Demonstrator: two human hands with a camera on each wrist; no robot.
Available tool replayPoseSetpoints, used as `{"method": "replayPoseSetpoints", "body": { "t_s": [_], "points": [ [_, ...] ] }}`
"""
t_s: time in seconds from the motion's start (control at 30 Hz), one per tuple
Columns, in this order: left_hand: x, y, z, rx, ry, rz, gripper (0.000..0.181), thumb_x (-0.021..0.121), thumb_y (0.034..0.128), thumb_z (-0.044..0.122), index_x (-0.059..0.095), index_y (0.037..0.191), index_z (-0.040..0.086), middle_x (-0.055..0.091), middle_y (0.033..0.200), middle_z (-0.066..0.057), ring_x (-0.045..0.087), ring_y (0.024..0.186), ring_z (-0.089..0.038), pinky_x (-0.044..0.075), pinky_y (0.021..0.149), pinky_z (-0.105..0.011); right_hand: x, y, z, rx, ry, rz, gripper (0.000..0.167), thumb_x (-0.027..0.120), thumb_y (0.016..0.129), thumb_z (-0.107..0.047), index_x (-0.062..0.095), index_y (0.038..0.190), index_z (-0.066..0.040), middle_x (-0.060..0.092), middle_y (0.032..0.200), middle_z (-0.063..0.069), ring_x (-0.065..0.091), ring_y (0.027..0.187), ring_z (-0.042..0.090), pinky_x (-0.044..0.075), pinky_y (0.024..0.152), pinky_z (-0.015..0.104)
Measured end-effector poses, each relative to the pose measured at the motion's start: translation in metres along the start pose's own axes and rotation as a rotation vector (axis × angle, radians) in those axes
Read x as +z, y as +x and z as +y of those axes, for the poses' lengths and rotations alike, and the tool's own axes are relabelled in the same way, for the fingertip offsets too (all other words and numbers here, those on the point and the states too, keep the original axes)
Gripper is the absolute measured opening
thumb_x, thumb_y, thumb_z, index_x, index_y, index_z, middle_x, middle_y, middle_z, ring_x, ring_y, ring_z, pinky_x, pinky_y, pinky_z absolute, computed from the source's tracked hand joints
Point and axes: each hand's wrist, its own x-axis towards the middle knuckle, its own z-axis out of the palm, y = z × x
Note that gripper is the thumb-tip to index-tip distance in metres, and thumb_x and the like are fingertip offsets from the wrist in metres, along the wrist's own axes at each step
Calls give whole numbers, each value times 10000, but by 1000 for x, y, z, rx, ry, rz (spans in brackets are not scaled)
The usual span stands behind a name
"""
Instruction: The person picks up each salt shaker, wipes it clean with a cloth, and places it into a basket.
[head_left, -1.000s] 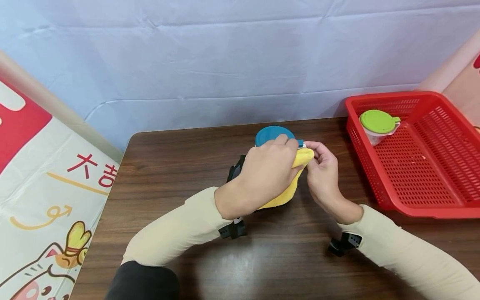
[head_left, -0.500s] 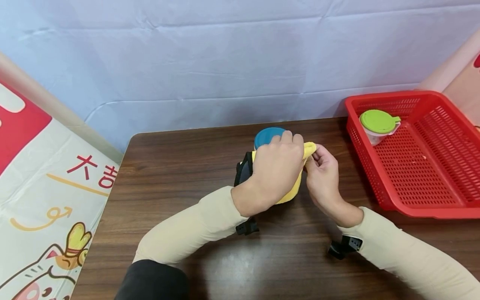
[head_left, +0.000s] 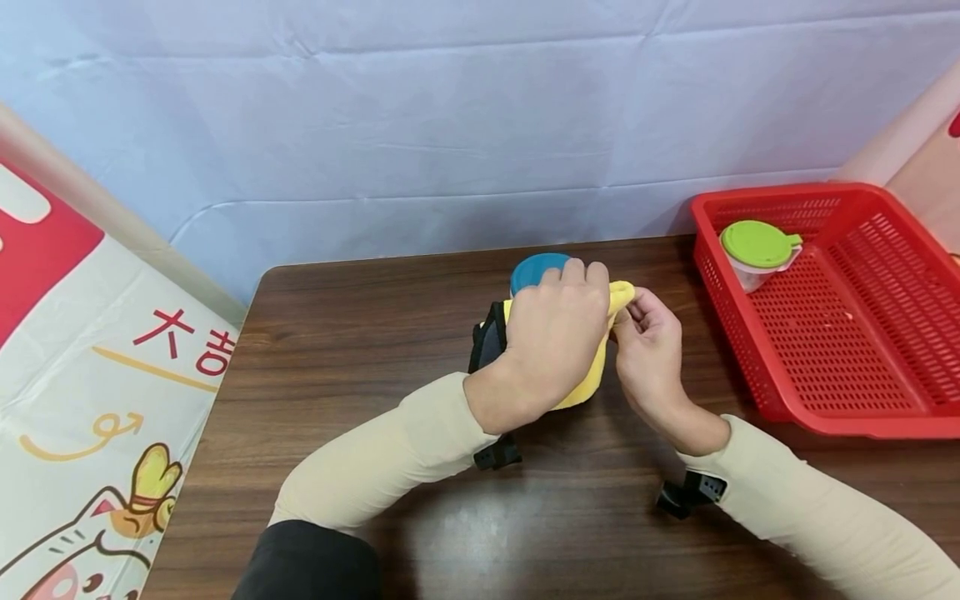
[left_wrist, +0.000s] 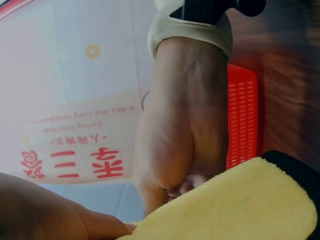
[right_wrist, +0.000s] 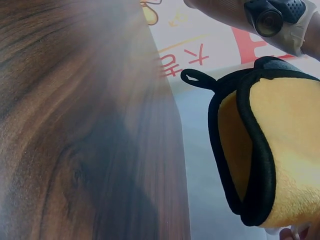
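My left hand (head_left: 558, 337) grips a folded yellow cleaning cloth (head_left: 581, 387) against a blue-lidded jar (head_left: 531, 271). The cloth has a grey back, black edging and a hanging loop (right_wrist: 197, 79), seen in the right wrist view. Most of the jar is hidden behind the hand and cloth. On the jar's right side my right hand (head_left: 651, 354) has curled fingers, with the thumb and index at the handle side; the cloth's end covers the exact grip. In the left wrist view, the right hand (left_wrist: 175, 135) is beyond the yellow cloth (left_wrist: 235, 200).
A red plastic basket (head_left: 765, 367) stands at the right of the wooden table (head_left: 360, 333). Inside it, at the back left, is a clear jar with a green lid (head_left: 757, 243). A pale sheet (head_left: 450, 125) hangs behind the table; a printed sheet (head_left: 112, 400) is at the left.
My left hand has moved right and slightly up with the cloth, over the jar's handle side. The right hand has barely moved. Between the last two frames little differs.
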Motion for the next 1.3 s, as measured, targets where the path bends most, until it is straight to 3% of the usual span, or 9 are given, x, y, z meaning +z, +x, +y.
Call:
{"method": "replayPoseSetpoints", "body": {
  "t_s": [0.5, 0.77, 1.0, 1.3],
  "points": [
    [-1, -3, 0, 12, 41, 32, 220, 668, 974, 354, 640, 863, 166, 542, 700, 39, 523, 578, -93, 423, 462, -205, -3, 2, 1, -49, -8, 19, 241, 567, 998, 72, 690, 954, -130, 712, 861, -22, 651, 743, 72, 563, 731, 205],
    [-8, -5, -4, 30, 1, -34, 242, 674, 971, 396, 671, 953, 154, 573, 755, 27, 538, 616, -97, 473, 490, -215, -5, 3, 0, -62, 43, 13, 119, 575, 992, 77, 668, 1030, 13, 723, 909, 1, 667, 775, 88, 571, 744, 219],
    [-15, -9, -10, 49, -17, -68, 330, 722, 932, 461, 673, 976, 138, 571, 770, 20, 553, 647, -102, 505, 525, -225, -8, 6, -1, -64, 77, 32, 198, 575, 992, 73, 699, 994, -82, 714, 873, 2, 654, 744, 86, 565, 726, 200],
    [-20, -12, -19, 44, -41, -41, 350, 750, 913, 461, 658, 926, 124, 560, 755, 8, 528, 631, -110, 497, 512, -232, -11, 7, -5, -55, 106, 55, 156, 597, 984, 62, 702, 994, -52, 724, 881, 21, 676, 764, 88, 574, 731, 204]
  ]
}}
